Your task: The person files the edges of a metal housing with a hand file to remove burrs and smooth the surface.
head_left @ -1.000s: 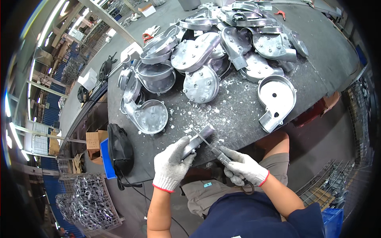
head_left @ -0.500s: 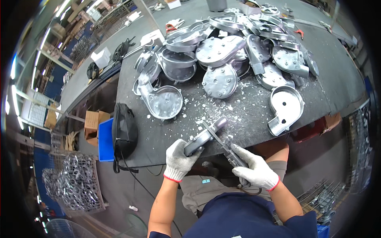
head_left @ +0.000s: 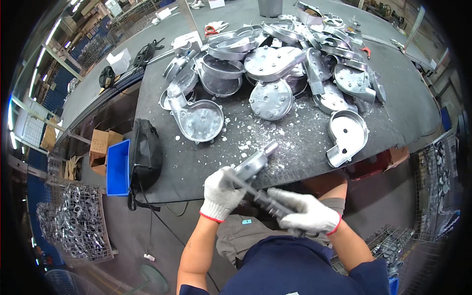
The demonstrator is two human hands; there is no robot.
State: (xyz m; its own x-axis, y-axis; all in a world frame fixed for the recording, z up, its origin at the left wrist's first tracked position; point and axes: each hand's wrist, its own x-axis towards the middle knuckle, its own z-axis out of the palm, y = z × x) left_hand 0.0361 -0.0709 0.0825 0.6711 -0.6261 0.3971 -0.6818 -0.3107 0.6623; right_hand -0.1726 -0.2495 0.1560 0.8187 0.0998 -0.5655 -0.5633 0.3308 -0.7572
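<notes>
At the flat black table [head_left: 409, 114], your left hand [head_left: 220, 194] clasps a silver metal casting [head_left: 251, 165]; the grey metal tool [head_left: 268, 202] your right hand [head_left: 310, 214] grips has uncovered its spout [head_left: 270, 147].

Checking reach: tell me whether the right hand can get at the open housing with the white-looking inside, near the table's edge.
Probably not to grip it as things stand: the right hand holds a grey tool. Otherwise the way looks free, with nothing lying on the housing.
</notes>
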